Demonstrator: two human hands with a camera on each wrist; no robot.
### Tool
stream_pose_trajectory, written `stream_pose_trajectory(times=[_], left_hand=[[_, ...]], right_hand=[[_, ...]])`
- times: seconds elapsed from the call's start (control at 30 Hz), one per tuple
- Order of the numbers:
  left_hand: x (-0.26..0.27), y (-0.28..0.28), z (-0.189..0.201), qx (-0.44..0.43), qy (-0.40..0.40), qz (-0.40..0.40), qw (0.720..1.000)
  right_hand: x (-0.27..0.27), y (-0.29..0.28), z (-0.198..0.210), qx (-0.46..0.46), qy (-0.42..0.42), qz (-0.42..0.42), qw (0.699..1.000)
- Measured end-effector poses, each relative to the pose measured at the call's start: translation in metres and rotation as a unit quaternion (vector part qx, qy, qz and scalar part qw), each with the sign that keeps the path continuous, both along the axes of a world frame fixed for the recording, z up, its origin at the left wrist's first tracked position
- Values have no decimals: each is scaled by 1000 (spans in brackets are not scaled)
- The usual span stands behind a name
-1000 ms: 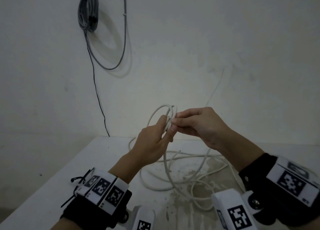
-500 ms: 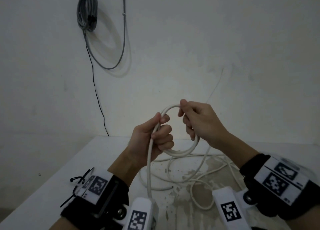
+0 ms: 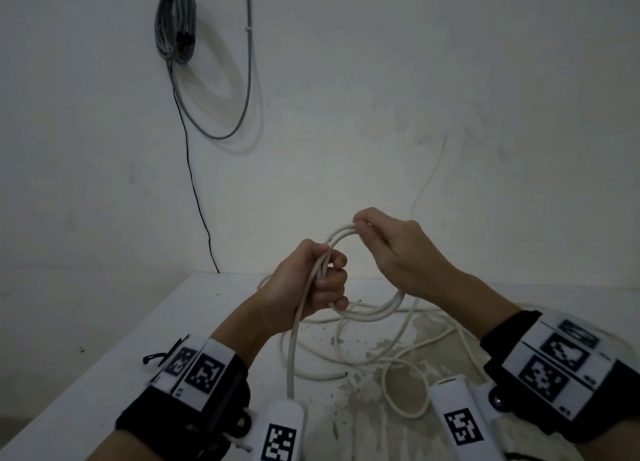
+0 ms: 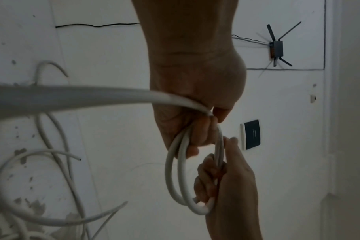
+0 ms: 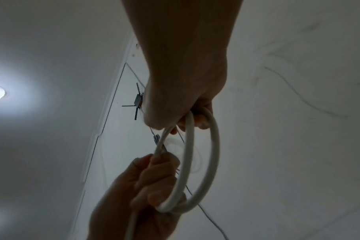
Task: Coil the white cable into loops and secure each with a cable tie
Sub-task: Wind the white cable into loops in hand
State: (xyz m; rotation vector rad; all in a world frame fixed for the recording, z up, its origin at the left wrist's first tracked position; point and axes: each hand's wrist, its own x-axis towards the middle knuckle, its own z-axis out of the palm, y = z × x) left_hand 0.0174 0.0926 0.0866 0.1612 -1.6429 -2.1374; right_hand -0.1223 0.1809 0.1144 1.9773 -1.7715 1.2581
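Coiling is under way but far from finished. Two turns of the white cable (image 3: 367, 313) are held above the table (image 3: 114, 349): the left hand (image 3: 304, 284) is wrapped round one side, the right hand (image 3: 394, 249) pinches the top. Most of the cable lies loose on the table. A black cable tie (image 3: 156, 356) lies unused beside the left wrist; no loop is judged secured.

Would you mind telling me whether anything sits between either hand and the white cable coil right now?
Nothing visible does. The left hand already grips one side of the white cable coil, and the right hand pinches its top, so both touch it directly. The rest of the cable lies loose on the table below.
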Motion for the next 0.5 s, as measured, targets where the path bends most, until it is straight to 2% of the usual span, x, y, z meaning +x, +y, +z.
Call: stream_pose_trajectory(times=[0.1,0.2,0.37,0.5], left_hand=[[-2,5,4,-42,-26,53,997],[-4,7,6,-77,-36,84,993],[-5,12,6,-117,-7,100,988],[-7,7,12,-21,69,158,985]], right_hand=[[2,-1,2,11,-86,2,996],[3,-1,4,97,-214,22,972],[2,3,8,197,-446,166,857],[4,2,6,131,-552,228,791]])
